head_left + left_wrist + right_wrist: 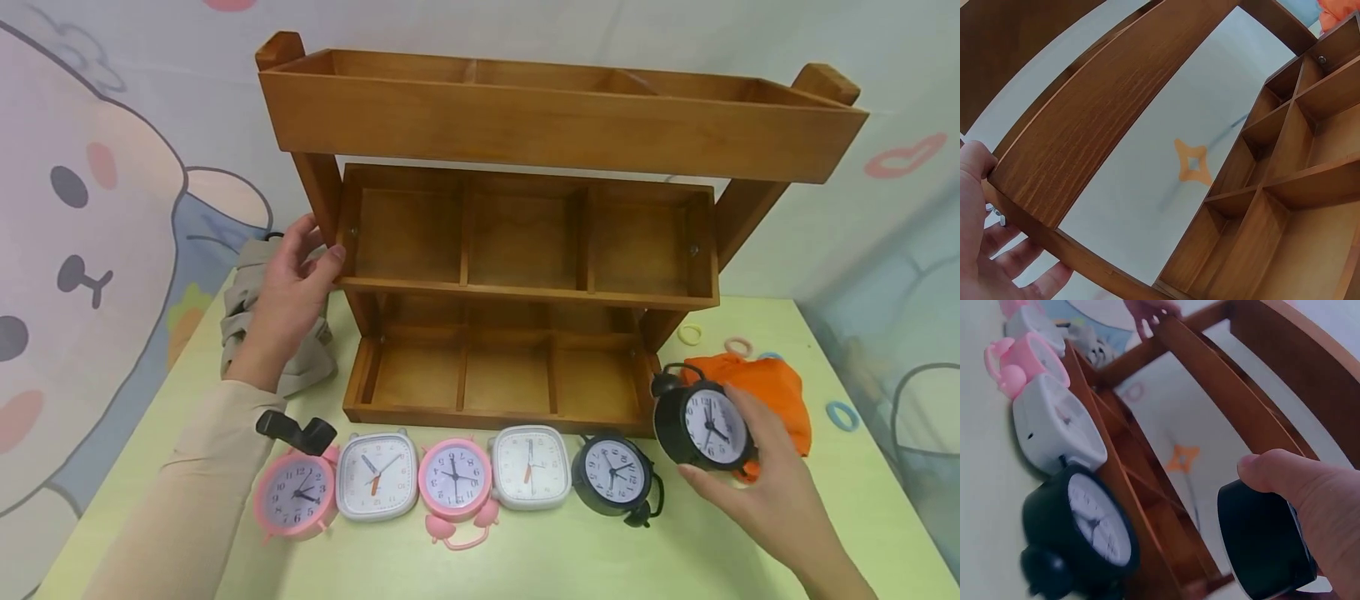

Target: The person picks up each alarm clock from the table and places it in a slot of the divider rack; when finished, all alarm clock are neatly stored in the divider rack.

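A three-tier wooden shelf [555, 125] with divided compartments stands on the table. My left hand [294, 279] grips the left end of its middle tier, the thumb over the edge and the fingers around the side. In my right hand [780, 492] is a black twin-bell alarm clock [716, 425], raised near the shelf's lower right corner, its dial facing up toward me. Another black alarm clock [613, 473] lies face up to its left. Beyond it the row continues with a white clock [531, 467], a pink one [455, 477], a second white clock [377, 477] and a second pink one [296, 496].
Behind the left forearm sits a grey cloth bundle [300, 367]. An orange cloth [780, 387] lies right of the shelf, with a blue ring [843, 416], a yellow ring [690, 334] and a pink ring [738, 346] around it. A cartoon-printed backdrop [885, 100] hangs behind.
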`<action>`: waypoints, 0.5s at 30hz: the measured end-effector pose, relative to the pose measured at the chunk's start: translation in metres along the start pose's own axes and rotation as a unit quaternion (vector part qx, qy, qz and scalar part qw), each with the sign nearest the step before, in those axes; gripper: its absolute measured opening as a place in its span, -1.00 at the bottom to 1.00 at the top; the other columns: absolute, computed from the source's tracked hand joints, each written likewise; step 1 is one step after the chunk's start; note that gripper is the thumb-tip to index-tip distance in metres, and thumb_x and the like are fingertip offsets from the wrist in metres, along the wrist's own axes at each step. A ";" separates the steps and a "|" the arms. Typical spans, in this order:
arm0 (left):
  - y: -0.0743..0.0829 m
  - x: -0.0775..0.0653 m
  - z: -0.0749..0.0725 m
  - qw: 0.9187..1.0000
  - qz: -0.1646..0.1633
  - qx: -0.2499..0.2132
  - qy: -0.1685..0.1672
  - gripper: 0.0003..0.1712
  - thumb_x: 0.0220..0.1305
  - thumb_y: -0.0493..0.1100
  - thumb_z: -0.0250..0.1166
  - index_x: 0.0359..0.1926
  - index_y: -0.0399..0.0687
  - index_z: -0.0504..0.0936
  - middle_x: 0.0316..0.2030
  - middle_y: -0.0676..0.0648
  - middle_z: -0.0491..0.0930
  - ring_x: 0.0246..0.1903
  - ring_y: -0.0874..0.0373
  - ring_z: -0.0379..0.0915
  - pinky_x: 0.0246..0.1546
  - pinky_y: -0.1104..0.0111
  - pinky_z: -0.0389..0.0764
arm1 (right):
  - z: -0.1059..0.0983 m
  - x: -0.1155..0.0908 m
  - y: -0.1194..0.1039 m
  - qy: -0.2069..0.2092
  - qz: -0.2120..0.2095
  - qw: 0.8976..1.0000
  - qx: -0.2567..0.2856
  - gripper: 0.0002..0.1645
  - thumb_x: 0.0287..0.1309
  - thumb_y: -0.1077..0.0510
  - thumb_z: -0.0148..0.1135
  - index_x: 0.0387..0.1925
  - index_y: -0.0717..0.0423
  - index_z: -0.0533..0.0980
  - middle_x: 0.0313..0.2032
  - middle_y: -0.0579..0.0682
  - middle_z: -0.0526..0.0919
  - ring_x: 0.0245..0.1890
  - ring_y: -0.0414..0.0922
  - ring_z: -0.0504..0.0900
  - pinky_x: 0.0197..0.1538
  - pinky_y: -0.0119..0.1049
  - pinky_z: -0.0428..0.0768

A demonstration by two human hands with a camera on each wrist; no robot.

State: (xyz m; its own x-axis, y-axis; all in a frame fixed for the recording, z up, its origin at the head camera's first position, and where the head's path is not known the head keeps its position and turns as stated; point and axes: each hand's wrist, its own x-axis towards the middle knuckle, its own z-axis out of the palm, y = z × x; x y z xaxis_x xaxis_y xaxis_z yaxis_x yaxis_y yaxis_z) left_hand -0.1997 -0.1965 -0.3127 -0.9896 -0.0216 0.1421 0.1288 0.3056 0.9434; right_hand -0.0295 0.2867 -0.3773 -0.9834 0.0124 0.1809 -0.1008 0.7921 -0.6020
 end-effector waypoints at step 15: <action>0.000 -0.001 0.002 1.000 0.000 -0.005 0.005 -0.34 0.47 0.01 0.04 0.51 0.19 0.09 0.48 -0.08 0.19 0.39 -0.08 0.25 0.39 0.02 0.31 | 0.050 0.084 -0.021 -0.131 -0.051 0.987 -0.074 0.14 -0.01 -0.24 0.44 0.45 0.22 0.16 0.38 0.29 0.28 0.23 0.22 0.40 0.23 0.24 0.46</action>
State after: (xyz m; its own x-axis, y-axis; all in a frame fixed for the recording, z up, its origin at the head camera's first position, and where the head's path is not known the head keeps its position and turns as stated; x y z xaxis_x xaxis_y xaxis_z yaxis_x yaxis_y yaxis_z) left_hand -0.1990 -0.1948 -0.3132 -0.9891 -0.0306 0.1443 0.1289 0.2961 0.9464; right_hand -0.1180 0.2405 -0.3886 -0.9764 -0.2157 0.0150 -0.1975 0.8616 -0.4676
